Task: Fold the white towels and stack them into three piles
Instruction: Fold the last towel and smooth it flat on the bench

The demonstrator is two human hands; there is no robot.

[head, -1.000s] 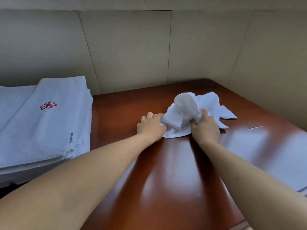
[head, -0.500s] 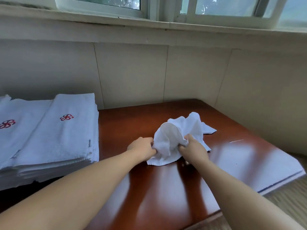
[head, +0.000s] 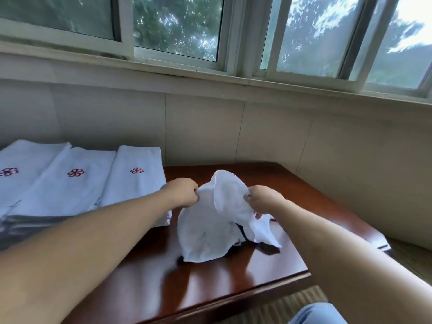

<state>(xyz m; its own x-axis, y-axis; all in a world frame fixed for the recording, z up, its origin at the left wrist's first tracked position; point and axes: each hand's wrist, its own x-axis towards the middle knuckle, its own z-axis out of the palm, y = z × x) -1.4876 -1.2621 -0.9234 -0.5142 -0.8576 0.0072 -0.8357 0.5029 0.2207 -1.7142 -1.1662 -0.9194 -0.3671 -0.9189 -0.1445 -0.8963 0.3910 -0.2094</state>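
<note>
Three piles of folded white towels are seen side by side at the left of the wooden table (head: 233,277): the left pile (head: 21,164), the middle pile (head: 70,183) and the right pile (head: 138,181), each showing a red flower emblem on its top towel. The piles lie touching or nearly touching one another, and several layers are visible at their near edges, though an exact count cannot be made. One loose towel (head: 210,230) is held above the table, just right of the right pile, with its lower part crumpled and resting on the tabletop. Its upper edge is pinched by the left hand (head: 184,191), whose fingers are curled tightly on the cloth, and by the right hand (head: 264,198), whose thumb and fingers are likewise closed on the fabric; a loop of cloth stands up between the two hands. The loose towel is not yet spread or squared, so folding of this piece is judged to be at its start. Stacking is judged to be largely done, since three piles are already formed. What is left, as far as is shown, is for this towel to be opened out, folded to match the others and laid on one of the piles. No other unfolded towels are seen on the table; whether more lie outside the view cannot be told.
</note>
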